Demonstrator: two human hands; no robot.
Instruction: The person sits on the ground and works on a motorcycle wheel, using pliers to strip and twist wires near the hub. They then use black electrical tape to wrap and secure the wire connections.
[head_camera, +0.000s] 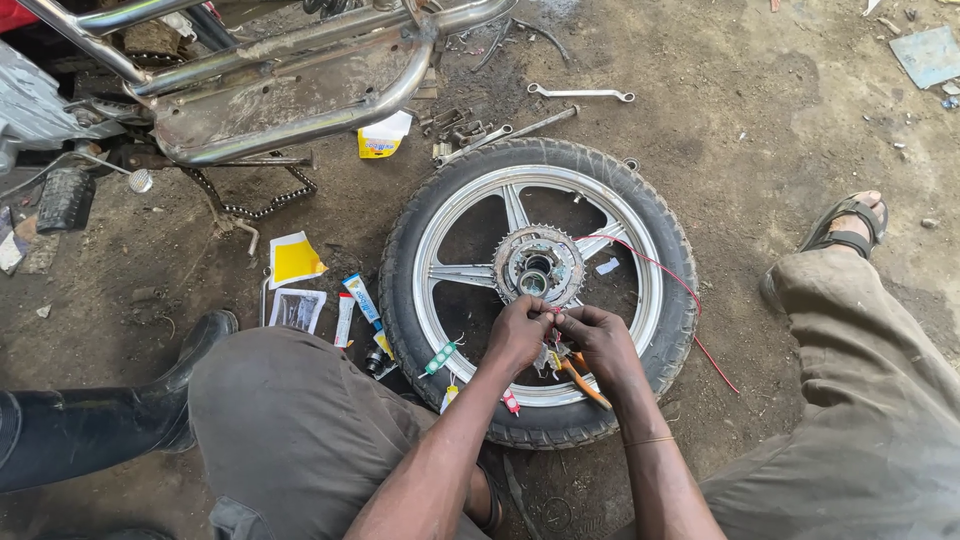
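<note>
A motorcycle wheel (650, 230) with a black tyre and silver alloy spokes lies flat on the dirt, its sprocket hub (538, 265) facing up. My left hand (518, 333) and my right hand (598, 340) meet over the wheel's near side, just below the hub. Both pinch the end of a thin red wire (640, 258) that runs up across the spokes and trails off over the tyre to the right. Orange-handled pliers (580, 378) lie on the spokes under my right hand.
A motorcycle frame (300, 85) with a loose chain (265, 205) stands at the back left. Spanners (580, 94) lie behind the wheel. Glue tubes (362, 300) and packets (296, 260) sit left of the tyre. My knees flank the wheel; a black boot (190, 360) rests at left.
</note>
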